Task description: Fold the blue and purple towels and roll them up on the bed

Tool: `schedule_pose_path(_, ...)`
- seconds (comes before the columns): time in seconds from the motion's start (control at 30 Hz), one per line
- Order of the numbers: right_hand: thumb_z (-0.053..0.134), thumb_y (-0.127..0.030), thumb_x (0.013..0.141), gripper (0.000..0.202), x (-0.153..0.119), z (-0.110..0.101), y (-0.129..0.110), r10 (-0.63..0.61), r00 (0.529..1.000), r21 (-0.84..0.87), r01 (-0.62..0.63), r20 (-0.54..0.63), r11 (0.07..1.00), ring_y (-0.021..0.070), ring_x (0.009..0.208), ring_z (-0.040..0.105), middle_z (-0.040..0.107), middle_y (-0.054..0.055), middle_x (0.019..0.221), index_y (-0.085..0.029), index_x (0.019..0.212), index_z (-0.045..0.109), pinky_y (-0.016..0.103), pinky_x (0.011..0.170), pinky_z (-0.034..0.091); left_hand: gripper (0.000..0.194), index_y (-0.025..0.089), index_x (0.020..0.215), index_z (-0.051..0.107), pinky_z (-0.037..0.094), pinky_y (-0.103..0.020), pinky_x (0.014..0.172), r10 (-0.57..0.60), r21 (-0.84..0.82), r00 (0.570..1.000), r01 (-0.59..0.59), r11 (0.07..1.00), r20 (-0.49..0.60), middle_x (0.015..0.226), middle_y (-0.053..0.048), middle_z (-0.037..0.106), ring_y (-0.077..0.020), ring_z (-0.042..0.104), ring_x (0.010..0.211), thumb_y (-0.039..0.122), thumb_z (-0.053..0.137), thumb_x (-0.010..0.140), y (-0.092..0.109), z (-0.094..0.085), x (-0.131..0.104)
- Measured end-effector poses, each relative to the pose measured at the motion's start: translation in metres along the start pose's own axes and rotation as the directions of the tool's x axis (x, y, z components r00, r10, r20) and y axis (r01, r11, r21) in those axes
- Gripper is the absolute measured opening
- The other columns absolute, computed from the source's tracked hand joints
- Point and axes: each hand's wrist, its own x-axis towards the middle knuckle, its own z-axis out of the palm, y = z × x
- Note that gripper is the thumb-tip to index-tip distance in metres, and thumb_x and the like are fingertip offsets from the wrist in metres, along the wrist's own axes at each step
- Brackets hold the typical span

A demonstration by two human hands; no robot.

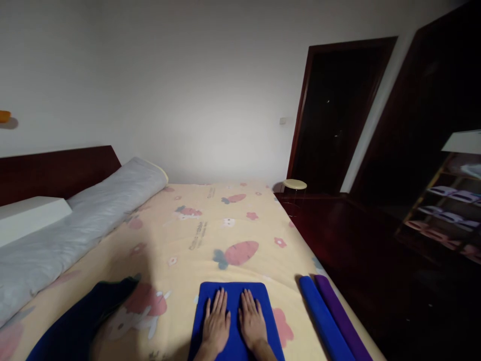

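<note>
A flat blue cloth (233,321), folded into a rectangle, lies on the bed at the bottom centre. My left hand (217,319) rests palm down on its left half, fingers stretched toward the far edge. On the right half my right hand (252,319) lies flat in the same way, a strip of blue showing between the two. Beside them on the right are a blue roll (325,318) and a purple roll (341,316), side by side near the bed's edge. Dark cloth (80,318) lies crumpled at the lower left.
The bed has a yellow patterned sheet (236,223). Along its left side runs a grey bolster (112,205), near a white box-like object (33,215) and the dark headboard (56,168). A round stool (295,184) and a shoe rack (447,195) stand beyond the right edge.
</note>
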Motion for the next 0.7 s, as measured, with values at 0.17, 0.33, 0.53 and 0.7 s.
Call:
schedule_pose_path(0.17, 0.04, -0.018, 0.082, 0.065, -0.031, 0.022, -0.012, -0.062, 0.997, 0.023, 0.061, 0.051, 0.998, 0.0249, 0.144, 0.021, 0.024, 0.003, 0.154, -0.022, 0.146, 0.038, 0.051, 0.117, 0.024, 0.056, 0.029, 0.148, 0.014, 0.029, -0.05, 0.118, 0.005, -0.022, 1.0, -0.004, 1.0, 0.027, 0.157, 0.003, 0.021, -0.023, 0.029, 0.144, 0.028, 0.029, 0.094, 0.021, 0.04, -0.029)
schedule_pose_path(0.33, 0.045, -0.02, 0.081, 0.065, -0.056, 0.038, 0.005, -0.178, 0.984, 0.037, 0.178, 0.007, 0.983, 0.0277, 0.141, 0.029, 0.029, 0.001, 0.152, -0.029, 0.145, 0.039, 0.05, 0.114, 0.033, 0.063, 0.035, 0.146, 0.018, 0.038, -0.049, 0.112, 0.067, 0.007, 0.997, -0.067, 0.998, -0.027, 0.152, 0.005, 0.033, -0.0245, 0.04, 0.138, 0.023, 0.037, 0.087, 0.015, 0.063, -0.052)
schedule_pose_path(0.53, 0.048, -0.024, 0.081, 0.059, -0.084, 0.057, 0.02, -0.254, 0.967, -0.029, 0.254, -0.025, 0.967, 0.03, 0.131, 0.046, 0.043, 0.0, 0.144, -0.037, 0.139, 0.048, 0.047, 0.104, 0.046, 0.064, 0.039, 0.145, 0.024, 0.042, -0.047, 0.108, 0.132, 0.036, 0.99, -0.131, 0.991, -0.039, 0.146, 0.006, 0.044, -0.0248, 0.05, 0.13, 0.021, 0.039, 0.085, 0.015, 0.074, -0.081)
schedule_pose_path(0.7, 0.042, -0.024, 0.086, 0.051, -0.117, 0.059, 0.018, -0.28, 0.95, -0.057, 0.275, -0.139, 0.96, 0.027, 0.124, 0.055, 0.054, 0.0, 0.137, -0.038, 0.133, 0.055, 0.041, 0.098, 0.05, 0.067, 0.039, 0.144, 0.029, 0.046, -0.047, 0.106, 0.115, 0.026, 0.993, -0.114, 0.993, -0.015, 0.147, 0.004, 0.041, -0.0251, 0.049, 0.131, 0.019, 0.042, 0.082, 0.017, 0.072, -0.108)
